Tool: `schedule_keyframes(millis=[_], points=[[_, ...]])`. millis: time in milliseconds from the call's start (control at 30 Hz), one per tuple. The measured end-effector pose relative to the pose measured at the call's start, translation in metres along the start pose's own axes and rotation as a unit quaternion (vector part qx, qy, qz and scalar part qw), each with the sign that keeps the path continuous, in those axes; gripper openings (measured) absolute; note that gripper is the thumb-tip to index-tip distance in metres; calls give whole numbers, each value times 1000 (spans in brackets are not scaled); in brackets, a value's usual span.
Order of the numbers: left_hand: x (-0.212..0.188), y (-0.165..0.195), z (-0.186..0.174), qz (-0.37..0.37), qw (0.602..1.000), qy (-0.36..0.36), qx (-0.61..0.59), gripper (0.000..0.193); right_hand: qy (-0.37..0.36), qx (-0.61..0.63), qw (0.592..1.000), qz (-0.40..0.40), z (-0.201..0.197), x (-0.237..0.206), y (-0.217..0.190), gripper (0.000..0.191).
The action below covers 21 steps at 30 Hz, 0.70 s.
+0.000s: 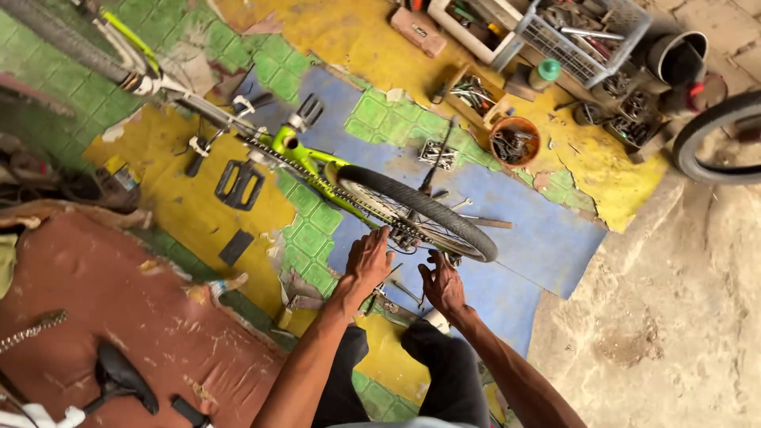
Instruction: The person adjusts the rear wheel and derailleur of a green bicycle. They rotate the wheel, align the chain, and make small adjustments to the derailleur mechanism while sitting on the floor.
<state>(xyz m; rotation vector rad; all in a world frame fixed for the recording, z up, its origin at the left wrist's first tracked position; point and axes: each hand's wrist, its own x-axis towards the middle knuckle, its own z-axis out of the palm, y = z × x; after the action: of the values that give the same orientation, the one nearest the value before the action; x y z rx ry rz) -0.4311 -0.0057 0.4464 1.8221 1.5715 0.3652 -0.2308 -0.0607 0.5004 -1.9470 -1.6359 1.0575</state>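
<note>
Both hands — left hand (368,261), right hand (441,284) — at bicycle wheel (418,212).

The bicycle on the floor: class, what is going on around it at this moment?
A person crouches over a lime-green bicycle lying on a patchwork floor. The left hand rests against the rear wheel near the chain, and the right hand is at the wheel's hub side, fingers spread; what it grips cannot be made out. A black pedal lies loose beside the frame. Boxes and an orange bowl of small metal parts sit beyond.
</note>
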Motion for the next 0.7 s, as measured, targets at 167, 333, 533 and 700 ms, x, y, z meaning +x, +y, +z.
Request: schedule_keyframes(millis=[167,333,533,700], points=[[21,-5,20,62,971,-48,227,73,37,-2,998,-42,-13,15,15,48],[45,7,27,117,941,-98,301,61,80,-24,994,-71,-7,30,35,40],[68,1,26,309,936,-34,167,29,186,-10,979,-82,14,38,54,34],[84,-4,19,404,909,-16,104,19,195,105,974,-40,35,44,64,32]])
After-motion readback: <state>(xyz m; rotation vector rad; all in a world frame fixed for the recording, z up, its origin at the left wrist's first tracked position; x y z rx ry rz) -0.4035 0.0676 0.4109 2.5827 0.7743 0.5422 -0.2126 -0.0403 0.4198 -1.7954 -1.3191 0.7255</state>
